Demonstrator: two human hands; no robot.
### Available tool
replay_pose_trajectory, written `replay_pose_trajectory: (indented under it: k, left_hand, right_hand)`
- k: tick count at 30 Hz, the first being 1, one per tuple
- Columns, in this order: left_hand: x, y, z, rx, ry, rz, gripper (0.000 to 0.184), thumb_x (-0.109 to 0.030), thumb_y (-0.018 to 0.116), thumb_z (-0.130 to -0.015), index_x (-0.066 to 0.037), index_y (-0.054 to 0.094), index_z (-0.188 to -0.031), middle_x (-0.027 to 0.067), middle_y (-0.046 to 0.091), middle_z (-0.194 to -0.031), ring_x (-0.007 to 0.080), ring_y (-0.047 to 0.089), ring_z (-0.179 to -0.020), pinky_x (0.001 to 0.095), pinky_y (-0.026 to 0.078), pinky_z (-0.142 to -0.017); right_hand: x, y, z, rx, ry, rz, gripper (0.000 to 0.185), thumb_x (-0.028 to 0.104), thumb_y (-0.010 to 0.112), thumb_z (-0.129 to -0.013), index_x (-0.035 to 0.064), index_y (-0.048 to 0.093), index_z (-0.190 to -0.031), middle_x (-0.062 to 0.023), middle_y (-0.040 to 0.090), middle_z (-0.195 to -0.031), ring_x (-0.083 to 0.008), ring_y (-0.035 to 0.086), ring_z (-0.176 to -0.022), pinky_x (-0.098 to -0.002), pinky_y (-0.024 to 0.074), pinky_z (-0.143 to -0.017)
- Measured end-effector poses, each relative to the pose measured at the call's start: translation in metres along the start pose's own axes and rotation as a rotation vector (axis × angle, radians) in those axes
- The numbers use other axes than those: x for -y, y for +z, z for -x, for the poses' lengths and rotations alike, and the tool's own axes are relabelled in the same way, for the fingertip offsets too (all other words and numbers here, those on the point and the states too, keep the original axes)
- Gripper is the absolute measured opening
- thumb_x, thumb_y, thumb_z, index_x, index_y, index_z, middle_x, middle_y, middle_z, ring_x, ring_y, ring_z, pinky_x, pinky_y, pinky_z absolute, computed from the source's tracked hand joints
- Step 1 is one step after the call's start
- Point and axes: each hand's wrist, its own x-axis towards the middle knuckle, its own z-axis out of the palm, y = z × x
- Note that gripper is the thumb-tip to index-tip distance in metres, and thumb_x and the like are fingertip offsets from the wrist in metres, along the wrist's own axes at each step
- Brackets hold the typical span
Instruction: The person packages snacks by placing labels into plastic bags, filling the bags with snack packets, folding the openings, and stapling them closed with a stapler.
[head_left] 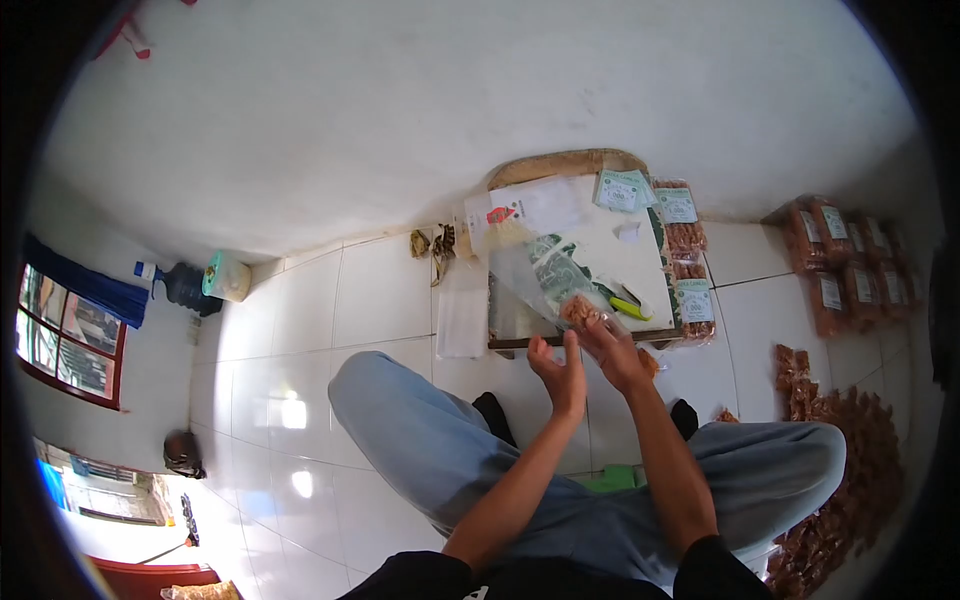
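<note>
Just in front of the low table, my right hand grips a small clear packet of brown snack pieces. My left hand is close beside it, fingers apart and slightly curled, with nothing visible in them. A long clear plastic bag lies on the tabletop, its near end by the packet. To the right of the packet are yellow-green pliers or cutters; their exact kind is unclear. Green printed labels rest at the table's far right corner.
Labelled snack packs line the table's right side. Larger filled packs stand along the right wall, with many small packets heaped on the floor nearby. Clear plastic sheets lie left of the table. My bent legs flank my arms.
</note>
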Motion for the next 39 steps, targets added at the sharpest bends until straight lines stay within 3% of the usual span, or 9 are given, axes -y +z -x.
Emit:
replay_pose_trajectory:
  k: [1, 3, 13, 16, 23, 25, 30, 32, 39]
  left_hand:
    - [0.000, -0.002, 0.001, -0.002, -0.010, 0.002, 0.080, -0.043, 0.069, -0.085, -0.001, 0.028, -0.139, 0.0161, 0.049, -0.123, 0.0262, 0.053, -0.106, 0.0418, 0.040, -0.092]
    - [-0.004, -0.008, 0.002, 0.160, -0.671, 0.324, 0.108, -0.052, 0.075, -0.078, -0.002, 0.007, -0.146, 0.0156, 0.040, -0.135, 0.0249, 0.046, -0.119, 0.0416, 0.037, -0.101]
    - [-0.001, -0.001, -0.004, 0.228, -0.650, 0.510, 0.099, -0.049, 0.078, -0.076, -0.009, 0.016, -0.142, 0.0113, 0.041, -0.134, 0.0239, 0.050, -0.117, 0.0384, 0.044, -0.097]
    - [-0.001, -0.006, -0.005, 0.379, -0.619, 0.557, 0.109, -0.049, 0.080, -0.074, -0.004, 0.009, -0.144, 0.0173, 0.036, -0.141, 0.0253, 0.040, -0.130, 0.0413, 0.035, -0.107]
    - [-0.003, -0.006, 0.007, 0.685, -0.593, 0.472, 0.089, -0.055, 0.066, -0.085, 0.000, 0.024, -0.140, 0.0144, 0.043, -0.134, 0.0238, 0.050, -0.120, 0.0383, 0.047, -0.097]
    - [-0.011, -0.004, 0.017, 0.733, -0.601, 0.451, 0.063, -0.055, 0.059, -0.089, -0.011, 0.041, -0.131, 0.0038, 0.053, -0.120, 0.0181, 0.053, -0.110, 0.0371, 0.043, -0.093]
    - [-0.019, -0.008, 0.032, 0.757, -0.591, 0.248, 0.060, -0.049, 0.059, -0.092, -0.005, 0.041, -0.129, 0.0070, 0.055, -0.117, 0.0197, 0.058, -0.101, 0.0340, 0.047, -0.089]
    - [-0.020, -0.014, 0.048, 0.544, -0.144, -0.091, 0.055, -0.037, 0.062, -0.092, -0.001, 0.041, -0.127, 0.0115, 0.056, -0.115, 0.0219, 0.060, -0.096, 0.0325, 0.050, -0.083]
    - [0.002, -0.029, 0.037, 0.413, 0.482, -0.433, 0.030, -0.014, 0.063, -0.085, -0.004, 0.050, -0.110, 0.0150, 0.058, -0.104, 0.0319, 0.061, -0.089, 0.0399, 0.051, -0.074]
  right_hand:
    - [-0.001, -0.001, -0.001, 0.031, 0.128, -0.208, 0.042, 0.024, 0.060, -0.096, 0.0012, 0.048, -0.129, -0.0106, 0.055, -0.124, -0.0197, 0.056, -0.114, -0.0325, 0.0462, -0.096]
    - [0.004, 0.003, 0.001, 0.059, 0.161, -0.206, 0.043, 0.024, 0.060, -0.095, 0.0010, 0.048, -0.129, -0.0107, 0.056, -0.122, -0.0196, 0.057, -0.112, -0.0325, 0.0468, -0.095]
    - [-0.005, 0.009, -0.006, 0.161, 0.213, 0.268, 0.048, 0.026, 0.055, -0.098, 0.0027, 0.041, -0.138, -0.0086, 0.057, -0.120, -0.0177, 0.056, -0.108, -0.0299, 0.0460, -0.090]
    - [-0.003, 0.017, -0.007, 0.152, 0.123, 0.275, 0.049, 0.026, 0.055, -0.098, 0.0051, 0.040, -0.140, -0.0053, 0.057, -0.118, -0.0168, 0.054, -0.107, -0.0298, 0.0452, -0.090]
    - [0.027, 0.016, -0.031, 0.316, 0.175, 0.091, 0.060, 0.028, 0.065, -0.092, 0.0106, 0.036, -0.142, -0.0034, 0.052, -0.123, -0.0155, 0.051, -0.107, -0.0290, 0.0450, -0.087]
    - [0.027, 0.015, -0.040, 0.391, 0.102, 0.116, 0.063, 0.029, 0.068, -0.090, 0.0106, 0.036, -0.141, -0.0040, 0.049, -0.126, -0.0147, 0.051, -0.105, -0.0277, 0.0450, -0.086]
    - [0.011, 0.012, -0.043, 0.160, -0.013, 0.220, 0.054, 0.025, 0.065, -0.092, 0.0048, 0.043, -0.136, -0.0048, 0.053, -0.126, -0.0151, 0.053, -0.109, -0.0268, 0.0452, -0.088]
    - [0.006, 0.009, -0.043, 0.111, -0.049, 0.255, 0.052, 0.024, 0.066, -0.091, 0.0036, 0.045, -0.135, -0.0053, 0.055, -0.124, -0.0153, 0.054, -0.108, -0.0269, 0.0454, -0.088]
    - [-0.003, 0.005, -0.036, 0.070, 0.031, 0.008, 0.043, 0.021, 0.063, -0.093, 0.0023, 0.050, -0.129, -0.0066, 0.059, -0.117, -0.0168, 0.057, -0.106, -0.0300, 0.0481, -0.090]
